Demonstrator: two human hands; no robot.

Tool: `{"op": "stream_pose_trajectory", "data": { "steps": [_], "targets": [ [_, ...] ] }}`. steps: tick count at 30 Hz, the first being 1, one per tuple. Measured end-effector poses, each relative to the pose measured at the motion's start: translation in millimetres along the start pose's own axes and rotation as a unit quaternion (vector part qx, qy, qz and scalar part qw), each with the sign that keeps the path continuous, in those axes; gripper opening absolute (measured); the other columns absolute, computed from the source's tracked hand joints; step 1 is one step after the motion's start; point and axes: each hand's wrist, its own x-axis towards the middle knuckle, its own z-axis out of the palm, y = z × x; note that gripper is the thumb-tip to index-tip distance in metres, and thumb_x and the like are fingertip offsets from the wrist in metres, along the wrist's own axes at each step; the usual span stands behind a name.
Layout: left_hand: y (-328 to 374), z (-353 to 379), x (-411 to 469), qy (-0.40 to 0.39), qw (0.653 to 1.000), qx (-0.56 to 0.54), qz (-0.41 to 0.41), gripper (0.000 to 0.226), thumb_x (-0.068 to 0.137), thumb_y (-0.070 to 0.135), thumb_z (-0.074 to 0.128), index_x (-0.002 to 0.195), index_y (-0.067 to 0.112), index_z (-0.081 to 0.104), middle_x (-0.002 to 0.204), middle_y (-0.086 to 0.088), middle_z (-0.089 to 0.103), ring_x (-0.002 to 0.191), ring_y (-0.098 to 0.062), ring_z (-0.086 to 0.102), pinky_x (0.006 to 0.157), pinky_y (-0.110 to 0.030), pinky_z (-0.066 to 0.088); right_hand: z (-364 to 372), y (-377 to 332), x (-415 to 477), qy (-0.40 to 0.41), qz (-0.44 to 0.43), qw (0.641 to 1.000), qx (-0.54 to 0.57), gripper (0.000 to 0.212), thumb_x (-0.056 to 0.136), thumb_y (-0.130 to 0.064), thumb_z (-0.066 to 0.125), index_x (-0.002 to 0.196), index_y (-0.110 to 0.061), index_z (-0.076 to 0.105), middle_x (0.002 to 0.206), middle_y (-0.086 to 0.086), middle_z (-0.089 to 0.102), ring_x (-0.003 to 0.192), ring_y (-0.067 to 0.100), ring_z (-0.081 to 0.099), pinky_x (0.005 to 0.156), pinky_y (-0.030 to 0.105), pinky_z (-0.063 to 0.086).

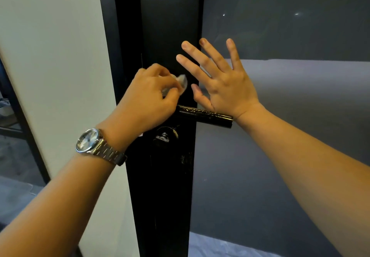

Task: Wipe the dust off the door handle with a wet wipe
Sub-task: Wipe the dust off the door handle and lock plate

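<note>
We see left hand (152, 94) pinching the wet wipe (182, 82) at 12 o'clock above the door handle (206, 116) | right hand (222, 80) splayed, empty | wipe: soft, light, damp; we judge bunching it around the rigid bar best.

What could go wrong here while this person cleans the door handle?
The wet wipe is bunched small in the left hand, above the handle, so it may cover little of the bar per pass. The handle shows pale smears, so dust might only be spread. The open right hand rests toward the glass panel and may leave prints.
</note>
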Motion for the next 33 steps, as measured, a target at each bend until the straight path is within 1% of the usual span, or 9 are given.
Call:
{"op": "stream_pose_trajectory", "data": {
  "steps": [5, 9, 13, 15, 19, 23, 25, 28, 33],
  "targets": [
    [-3, -7, 5, -0.046, 0.996, -0.020, 0.071, 0.042, 0.091, 0.041, 0.035, 0.093, 0.019, 0.071, 0.113, 0.003, 0.054, 0.101, -0.001, 0.032, 0.081, -0.015, 0.023, 0, 1, 0, -0.001, 0.002, 1.000, -0.002, 0.053, 0.095, -0.038, 0.040, 0.144, -0.020, 0.038, 0.149, 0.005, 0.037, 0.137, 0.029, 0.036, 0.109, 0.059, 0.023],
    [-11, 3, -1, 0.039, 0.990, -0.099, -0.088, 0.031, 0.094, 0.037, 0.037, 0.112, 0.021, 0.057, 0.109, 0.000, 0.045, 0.096, -0.011, 0.043, 0.068, -0.008, 0.027, 0, 0, 0, -0.001, 0.002, 1.000, 0.002, 0.052, 0.094, -0.036, 0.040, 0.144, -0.020, 0.038, 0.149, 0.005, 0.037, 0.137, 0.029, 0.036, 0.109, 0.058, 0.023],
    [-2, 19, -12, 0.101, 0.941, -0.198, -0.257, 0.033, 0.088, 0.039, 0.042, 0.112, 0.019, 0.051, 0.102, 0.001, 0.055, 0.093, -0.015, 0.052, 0.072, -0.023, 0.035, 0, 0, 0, 0.006, 0.004, 1.000, 0.001, 0.052, 0.094, -0.035, 0.040, 0.143, -0.019, 0.040, 0.149, 0.005, 0.039, 0.136, 0.029, 0.038, 0.108, 0.059, 0.025],
    [5, 24, -18, 0.105, 0.871, -0.361, -0.317, 0.038, 0.082, 0.039, 0.049, 0.105, 0.009, 0.055, 0.090, -0.002, 0.057, 0.085, -0.018, 0.054, 0.072, -0.028, 0.040, 1, 0, 0, 0.008, 0.004, 1.000, -0.001, 0.052, 0.094, -0.035, 0.040, 0.143, -0.019, 0.040, 0.148, 0.005, 0.039, 0.136, 0.029, 0.038, 0.108, 0.058, 0.025],
    [19, 25, -28, 0.064, 0.639, -0.643, -0.417, 0.033, 0.080, 0.029, 0.061, 0.107, 0.011, 0.056, 0.096, -0.008, 0.058, 0.099, -0.024, 0.060, 0.091, -0.037, 0.046, 1, 1, -1, 0.007, 0.004, 1.000, -0.005, 0.052, 0.094, -0.036, 0.039, 0.144, -0.020, 0.039, 0.149, 0.005, 0.038, 0.136, 0.028, 0.038, 0.109, 0.057, 0.023],
    [31, 17, -24, 0.064, 0.546, -0.714, -0.434, 0.013, 0.085, 0.019, 0.056, 0.089, 0.007, 0.055, 0.063, -0.004, 0.061, 0.061, -0.015, 0.065, 0.067, -0.031, 0.055, 1, 1, 0, 0.003, 0.001, 1.000, -0.001, 0.053, 0.094, -0.035, 0.040, 0.144, -0.019, 0.039, 0.149, 0.006, 0.038, 0.136, 0.029, 0.037, 0.109, 0.058, 0.023],
    [36, 15, -23, 0.078, 0.522, -0.729, -0.436, 0.021, 0.085, 0.018, 0.057, 0.102, 0.006, 0.054, 0.071, -0.006, 0.063, 0.066, -0.017, 0.066, 0.071, -0.033, 0.057, 1, 1, 0, 0.001, 0.002, 1.000, 0.003, 0.053, 0.094, -0.035, 0.040, 0.144, -0.019, 0.039, 0.149, 0.006, 0.038, 0.137, 0.030, 0.037, 0.109, 0.058, 0.022],
    [33, 20, -30, 0.121, 0.556, -0.706, -0.421, 0.031, 0.081, 0.021, 0.064, 0.110, 0.010, 0.058, 0.101, -0.012, 0.064, 0.090, -0.024, 0.066, 0.082, -0.037, 0.054, 1, 1, 0, 0.001, 0.002, 1.000, 0.000, 0.053, 0.094, -0.036, 0.039, 0.144, -0.020, 0.039, 0.149, 0.005, 0.038, 0.137, 0.029, 0.037, 0.109, 0.057, 0.022],
    [22, 20, -35, 0.144, 0.733, -0.565, -0.350, 0.019, 0.080, 0.032, 0.064, 0.079, 0.013, 0.070, 0.093, -0.017, 0.059, 0.091, -0.028, 0.057, 0.097, -0.047, 0.043, 0, 1, 0, 0.006, 0.006, 1.000, 0.002, 0.052, 0.094, -0.035, 0.038, 0.144, -0.020, 0.039, 0.149, 0.004, 0.039, 0.137, 0.028, 0.037, 0.109, 0.057, 0.024]
  ]
}}
